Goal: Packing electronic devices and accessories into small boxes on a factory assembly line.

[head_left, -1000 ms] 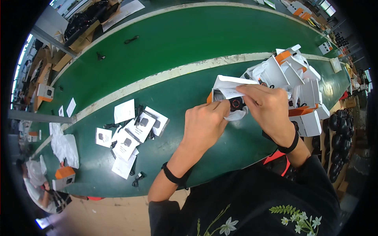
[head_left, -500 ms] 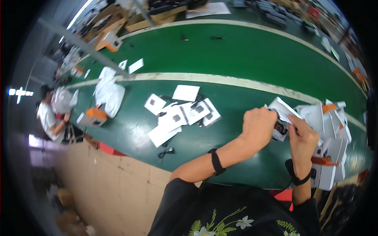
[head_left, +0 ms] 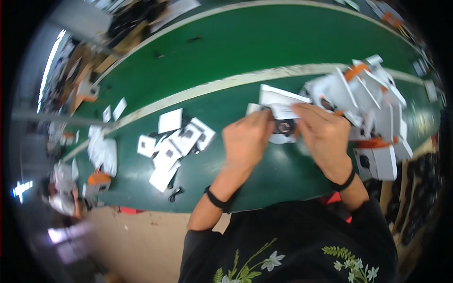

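Observation:
A small white box [head_left: 281, 139] stands open between my two hands above the green table, its white flap [head_left: 278, 95] raised on the far side. Inside it shows a dark item with a round face [head_left: 284, 128], perhaps a watch. My left hand [head_left: 248, 141] is closed at the box's left side, fingertips partly hidden. With its fingers pinched, my right hand [head_left: 324, 137] holds the flap's right part near the box's top.
Opened white and orange boxes [head_left: 377, 162] are heaped at right. White leaflets and small packets [head_left: 166, 155] lie left of my hands, near a coiled black cable [head_left: 175, 194]. Farther left are a plastic bag [head_left: 109, 158], an orange-and-white box [head_left: 98, 181] and another person [head_left: 63, 203].
Both hands have brought the box leftward, from beside the heap to in front of my body. The view has turned, so the leaflets and heap sit differently in it.

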`<state>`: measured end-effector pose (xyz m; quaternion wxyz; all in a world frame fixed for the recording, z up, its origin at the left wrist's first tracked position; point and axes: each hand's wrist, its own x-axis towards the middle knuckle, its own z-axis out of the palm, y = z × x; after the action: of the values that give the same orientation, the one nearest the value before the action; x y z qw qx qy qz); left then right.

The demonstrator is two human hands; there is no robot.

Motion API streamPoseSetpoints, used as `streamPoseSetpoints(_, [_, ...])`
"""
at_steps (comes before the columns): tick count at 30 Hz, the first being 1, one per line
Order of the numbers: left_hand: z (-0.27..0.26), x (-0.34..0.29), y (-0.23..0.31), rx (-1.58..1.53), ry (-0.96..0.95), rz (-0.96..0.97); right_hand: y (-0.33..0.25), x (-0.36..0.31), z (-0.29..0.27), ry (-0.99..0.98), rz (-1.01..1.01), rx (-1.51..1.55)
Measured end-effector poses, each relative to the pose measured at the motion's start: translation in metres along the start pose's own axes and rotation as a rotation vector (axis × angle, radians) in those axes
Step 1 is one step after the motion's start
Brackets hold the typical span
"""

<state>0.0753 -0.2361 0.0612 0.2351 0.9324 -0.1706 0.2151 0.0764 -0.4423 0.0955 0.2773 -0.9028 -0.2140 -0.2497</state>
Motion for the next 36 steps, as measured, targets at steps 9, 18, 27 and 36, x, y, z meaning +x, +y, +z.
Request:
streamPoseSetpoints(9, [0.016,-0.001,-0.003,-0.124,0.057,0.039,-0.005,0.012,0.010,-0.231,0.015,-0.095])
streamPoseSetpoints(18, [0.011,-0.006,-0.015,-0.230,0.035,0.022,-0.031,0.016,0.024,-0.216,0.048,-0.264])
streamPoseSetpoints(27, [-0.018,-0.014,-0.023,-0.462,0.146,0.038,-0.027,0.011,0.040,-0.372,0.006,-0.414])
streamPoseSetpoints(36, [-0.016,0.157,-0.184,-0.103,0.055,-0.069,-0.011,0.011,0.044,-0.239,-0.062,-0.467])
